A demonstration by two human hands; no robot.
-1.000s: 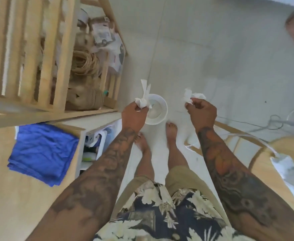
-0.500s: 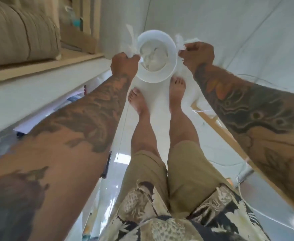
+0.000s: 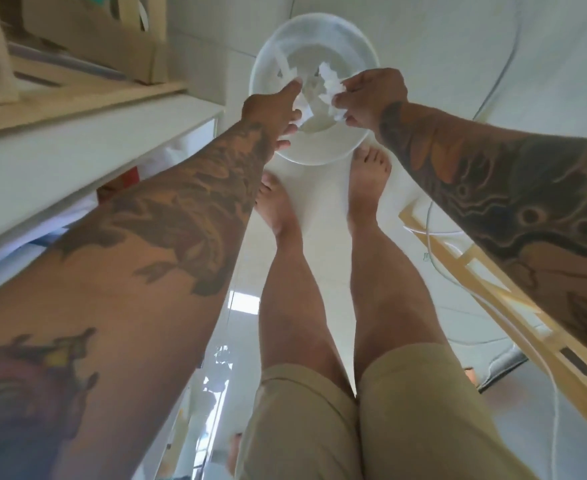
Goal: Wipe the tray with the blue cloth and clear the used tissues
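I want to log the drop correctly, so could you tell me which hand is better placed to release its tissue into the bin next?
Probably the left hand: its fingers look loosened over the white bin.

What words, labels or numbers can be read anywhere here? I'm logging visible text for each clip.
None can be read.
The white bin on the floor shows no label or print.
The tissues at the hands are plain white.
The things on the shelves at the left are too blurred to show any print.
The tattoos on the arms are pictures, not lettering, as far as can be seen.
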